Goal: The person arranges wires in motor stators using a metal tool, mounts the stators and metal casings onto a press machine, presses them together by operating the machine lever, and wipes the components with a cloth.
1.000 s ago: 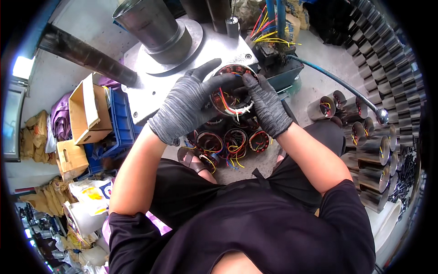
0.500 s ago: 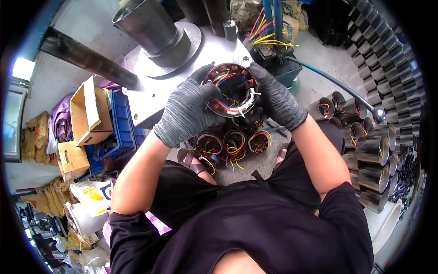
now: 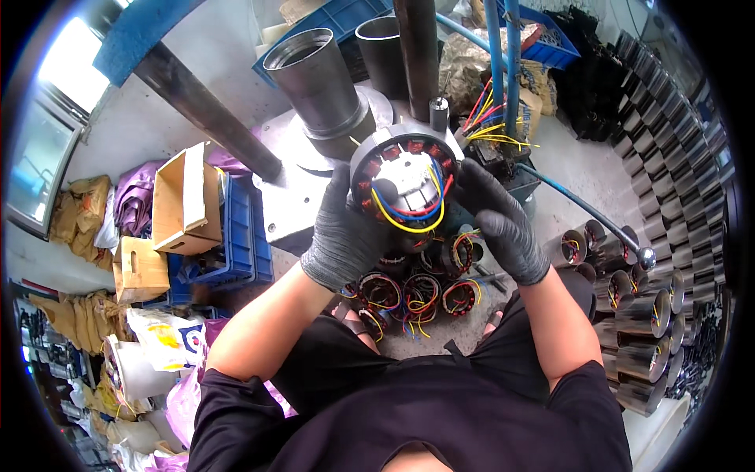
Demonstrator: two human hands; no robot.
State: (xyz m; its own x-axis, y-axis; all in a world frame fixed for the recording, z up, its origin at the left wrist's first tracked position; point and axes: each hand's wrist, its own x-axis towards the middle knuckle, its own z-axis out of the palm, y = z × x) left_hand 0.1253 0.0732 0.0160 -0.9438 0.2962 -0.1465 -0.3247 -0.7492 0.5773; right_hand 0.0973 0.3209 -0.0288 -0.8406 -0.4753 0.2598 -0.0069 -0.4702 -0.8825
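Note:
A motor stator (image 3: 363,175), a dark ring with copper-red windings inside, is held up in front of the press. Its yellow, blue and red wires loop across the near side of its opening, and a pale surface shows through the bore. My left hand (image 3: 346,236), in a grey glove, grips the left side with the thumb at the inner edge. On the right, my gloved right hand (image 3: 507,228) is open beside the rim, thumb and fingers apart; whether a fingertip touches is unclear. Below, several wound stators (image 3: 421,295) with coloured leads rest on the floor between my feet.
Behind the stator is a pale machine plate (image 3: 287,200) carrying a metal cylinder (image 3: 311,86) and posts. A ball-ended lever (image 3: 598,208) reaches out at right, above several metal tubes (image 3: 641,358). Cardboard boxes (image 3: 185,208) and a blue crate (image 3: 244,228) stand left.
The stator has been turned, so the white tied leads are out of sight and coloured wires face me. My right hand has opened away from the rim. The view has shifted too.

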